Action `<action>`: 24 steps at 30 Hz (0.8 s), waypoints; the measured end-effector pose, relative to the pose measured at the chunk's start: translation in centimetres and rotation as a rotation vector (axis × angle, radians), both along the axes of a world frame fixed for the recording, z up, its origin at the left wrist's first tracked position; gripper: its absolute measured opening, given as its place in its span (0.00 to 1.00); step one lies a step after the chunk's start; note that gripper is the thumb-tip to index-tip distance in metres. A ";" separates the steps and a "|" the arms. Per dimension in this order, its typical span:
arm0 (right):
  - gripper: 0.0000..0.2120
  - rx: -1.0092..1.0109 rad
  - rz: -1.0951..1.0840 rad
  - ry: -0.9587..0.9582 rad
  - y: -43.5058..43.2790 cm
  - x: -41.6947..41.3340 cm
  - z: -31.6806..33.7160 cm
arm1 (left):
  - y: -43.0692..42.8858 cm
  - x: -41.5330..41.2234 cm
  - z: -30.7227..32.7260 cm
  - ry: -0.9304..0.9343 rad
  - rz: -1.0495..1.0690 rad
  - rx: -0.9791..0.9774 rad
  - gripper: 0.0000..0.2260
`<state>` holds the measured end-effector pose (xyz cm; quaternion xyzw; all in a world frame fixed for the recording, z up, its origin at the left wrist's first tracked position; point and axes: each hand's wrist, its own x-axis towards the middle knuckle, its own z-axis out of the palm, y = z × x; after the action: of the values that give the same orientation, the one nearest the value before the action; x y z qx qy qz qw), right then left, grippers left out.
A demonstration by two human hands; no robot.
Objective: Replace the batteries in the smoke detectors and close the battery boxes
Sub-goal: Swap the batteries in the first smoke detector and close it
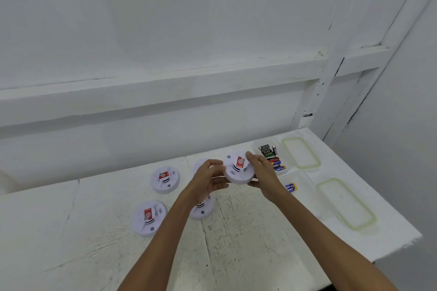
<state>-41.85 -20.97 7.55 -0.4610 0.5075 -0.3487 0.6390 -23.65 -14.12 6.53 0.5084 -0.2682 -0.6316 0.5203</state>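
Here the white worktop fills the near scene. On its right lie two clear lids, the far lid and the near lid, both green-sealed. One smoke detector is held above the middle. The left grip curls round its left edge and the right grip clasps its right. Other detectors rest on the left. Batteries lie in a tub just beyond the right grip.

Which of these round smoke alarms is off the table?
The smoke alarm gripped between the left hand and right hand; the other alarms lie flat on the table.
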 end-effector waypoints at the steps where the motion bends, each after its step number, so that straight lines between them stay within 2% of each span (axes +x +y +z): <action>1: 0.22 0.003 -0.002 0.002 -0.1 0.1 -0.1 | 0.0 0.0 0.0 0.018 -0.019 0.004 0.12; 3: 0.25 0.004 0.000 -0.004 -0.3 0.3 -0.5 | 0.1 -0.3 0.1 0.063 -0.034 -0.004 0.17; 6: 0.23 0.032 -0.014 -0.062 -0.4 0.3 -0.7 | 0.3 -0.7 0.0 0.080 -0.032 -0.074 0.25; 10: 0.19 0.019 0.027 -0.172 -0.4 0.4 -0.9 | 0.5 -1.1 -0.4 0.069 0.020 -0.141 0.26; 12: 0.18 -0.018 0.060 -0.204 -0.3 0.5 -1.1 | 0.3 -1.4 -0.5 0.068 0.055 -0.115 0.25; 14: 0.17 -0.058 0.114 -0.218 -0.1 0.4 -1.0 | 0.1 -1.4 -0.4 0.088 0.089 -0.058 0.18; 16: 0.16 -0.079 0.142 -0.180 0.1 0.2 -0.6 | 0.0 -0.9 -0.4 0.081 0.104 -0.013 0.11; 19: 0.18 -0.016 0.119 -0.094 0.2 0.1 -0.1 | -0.1 -0.3 -0.4 0.003 0.053 0.015 0.06; 20: 0.19 0.018 0.104 -0.082 0.1 0.2 -0.1 | -0.1 -0.2 -0.4 -0.006 0.037 0.016 0.07; 22: 0.22 0.059 0.066 -0.074 -0.1 0.5 -0.1 | 0.0 -0.1 -0.4 -0.004 0.003 -0.012 0.18; 24: 0.23 0.051 0.038 -0.078 0.0 0.8 -0.1 | 0.1 -0.3 -0.4 -0.015 -0.032 -0.067 0.24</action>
<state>-41.07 -21.01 7.44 -0.4402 0.4820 -0.3412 0.6764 -23.90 -13.99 6.08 0.4910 -0.3011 -0.6268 0.5247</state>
